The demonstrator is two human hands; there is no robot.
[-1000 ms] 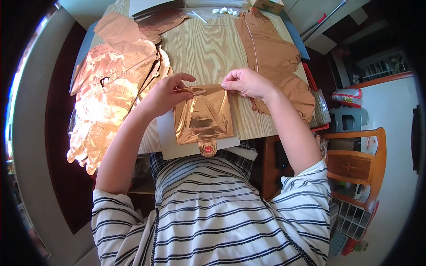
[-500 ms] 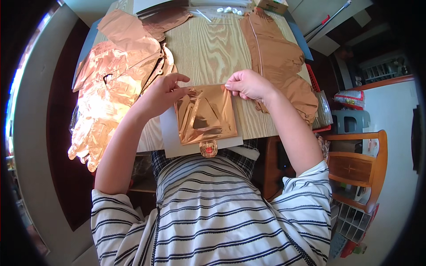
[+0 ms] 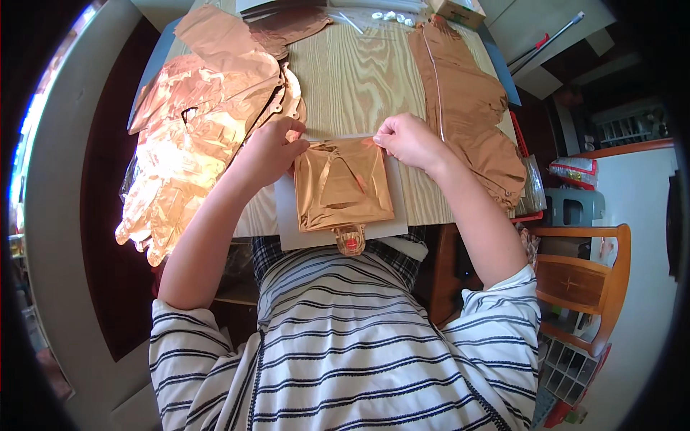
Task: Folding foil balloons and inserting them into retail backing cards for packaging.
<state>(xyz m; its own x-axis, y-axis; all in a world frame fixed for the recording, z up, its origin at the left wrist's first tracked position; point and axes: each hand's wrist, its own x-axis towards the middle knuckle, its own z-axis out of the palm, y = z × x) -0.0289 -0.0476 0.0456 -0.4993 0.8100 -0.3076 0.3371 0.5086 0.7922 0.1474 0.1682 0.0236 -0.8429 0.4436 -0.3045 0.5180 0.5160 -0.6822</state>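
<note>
A copper-coloured foil balloon (image 3: 345,185), folded into a shiny square, lies in front of me at the near edge of the table. Its short tail (image 3: 351,241) with a red mark sticks out toward me. Under it is a flat pale sheet (image 3: 287,215), reaching past the table edge. My left hand (image 3: 277,149) is closed at the square's far left corner, thumb and fingers pinching the foil. At the far right corner, my right hand (image 3: 408,140) pinches the other end of the same edge. Creases cross the square's upper face.
Flat copper foil balloons (image 3: 194,122) are heaped at the left, hanging over the edge. More foil balloons (image 3: 467,100) lie along the right side. Small white pieces (image 3: 392,16) and a cardboard box (image 3: 458,11) sit at the back. A wooden chair (image 3: 575,276) stands right.
The whole view has shifted slightly to the right. Both hands stay at the far corners of the folded balloon, and the creases and glints on its face look different.
</note>
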